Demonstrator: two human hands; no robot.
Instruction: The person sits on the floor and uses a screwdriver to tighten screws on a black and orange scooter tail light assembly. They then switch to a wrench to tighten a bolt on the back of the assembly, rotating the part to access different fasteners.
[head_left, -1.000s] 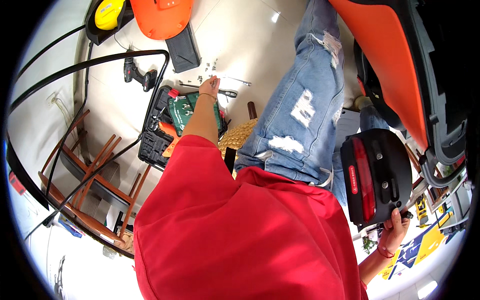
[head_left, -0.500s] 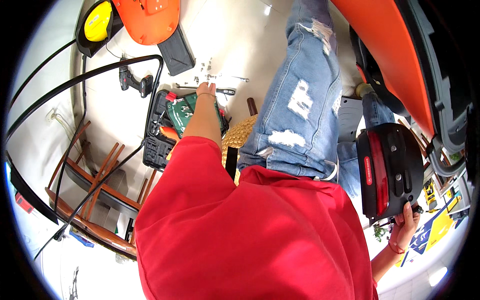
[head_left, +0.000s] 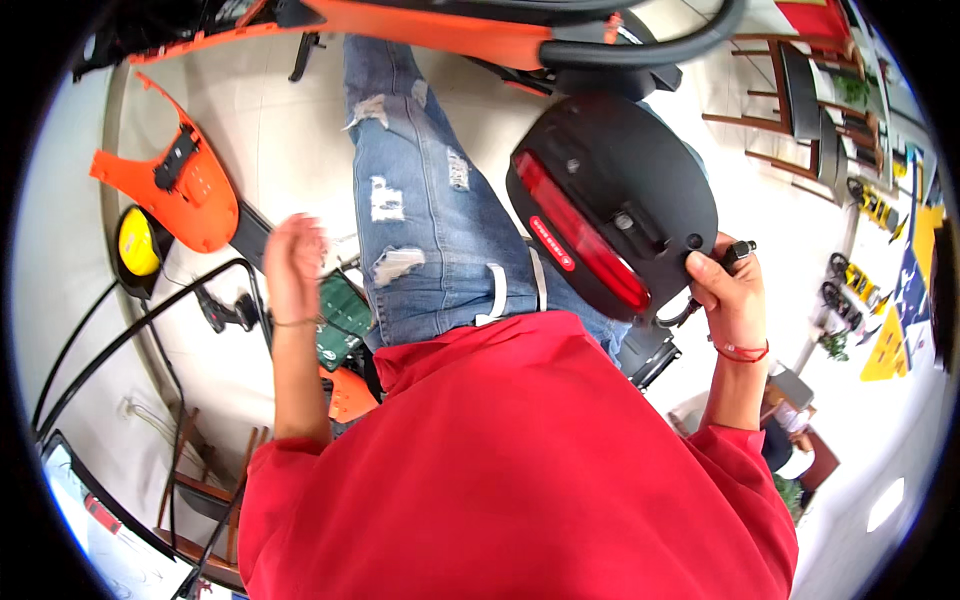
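Note:
My right hand [head_left: 730,285] grips the end of a black scooter tail box [head_left: 610,190], thumb on its face. A long red reflector strip [head_left: 585,230] runs along the box, which is tilted in front of my thigh. A small black knob-like part [head_left: 740,250] sticks out beside my fingers, and a dark loop hangs below them. My left hand [head_left: 297,255] is raised over the floor, left of my knee. Its fingers are smeared by motion, and nothing plainly shows in them. Beneath that forearm lies a green tool pouch [head_left: 342,318], partly covered.
An orange-and-black scooter body [head_left: 430,28] spans the top. On the left are an orange panel [head_left: 205,200], a yellow helmet [head_left: 138,242], a cordless drill [head_left: 228,310] and a black tubular frame [head_left: 150,330]. Chairs [head_left: 800,90] stand at upper right; a person [head_left: 795,440] sits at lower right.
My left hand has lifted from the small parts by the tool pouch. The tail box has swung up and leftward in my right hand. My view has turned toward the scooter.

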